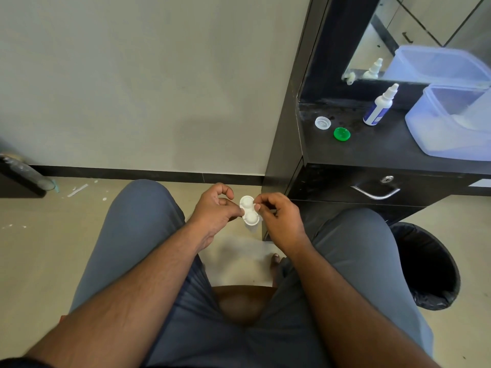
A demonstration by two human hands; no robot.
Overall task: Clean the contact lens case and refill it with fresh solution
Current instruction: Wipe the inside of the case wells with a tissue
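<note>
1. Left hand [215, 208] and right hand [276, 212] are both pinching the white lens case [249, 210], each grip grasping one side, above the knees.
2. Solution bottle [378, 107], white cap [322, 122] and green cap [342, 134] are resting on the dark worktop [372, 150].

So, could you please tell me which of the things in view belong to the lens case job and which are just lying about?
Part of the job:
lens case, held between left hand and right hand
white cap
green cap
solution bottle

Lying about:
plastic container
bin
mirror
</note>
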